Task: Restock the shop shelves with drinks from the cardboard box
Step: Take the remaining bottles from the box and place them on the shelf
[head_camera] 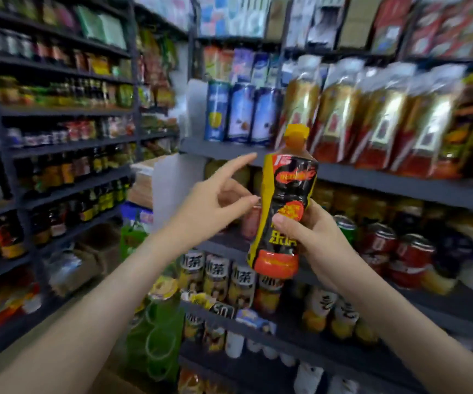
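Observation:
My right hand [306, 233] grips a drink bottle [283, 200] with a black, yellow and red label and an orange-yellow cap. It holds the bottle upright in front of the dark shelf unit [386, 186]. Just left of the bottle, my left hand [218, 194] is raised, its forefinger stretched up and to the right and its other fingers loosely bent, holding nothing. The cardboard box is not in sight.
Behind the bottle, the shelves carry canned drinks [383, 240], tea bottles [218, 277] lower down and tall foil snack bags [340, 109] above. A second shelf unit [59, 143] with dark bottles lines the left. Green packs [155, 336] stand on the floor between them.

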